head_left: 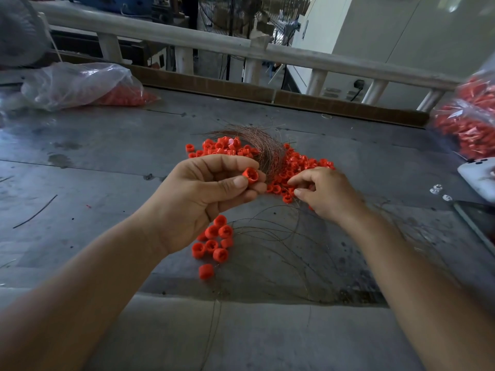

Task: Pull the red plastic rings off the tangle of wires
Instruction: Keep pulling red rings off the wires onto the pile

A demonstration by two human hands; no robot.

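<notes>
No readable text anywhere in this one, honestly. The small red plastic rings [214, 243] are plain, the clear plastic bag [80, 84] on the grey bench [93, 162] shows no print, and the flat white device [478, 174] (right edge, blurry) has nothing legible.

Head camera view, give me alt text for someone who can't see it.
A person's left hand pinches one red plastic ring while the right hand reaches into a tangle of thin copper-coloured wires among loose red rings on a grey table.
</notes>
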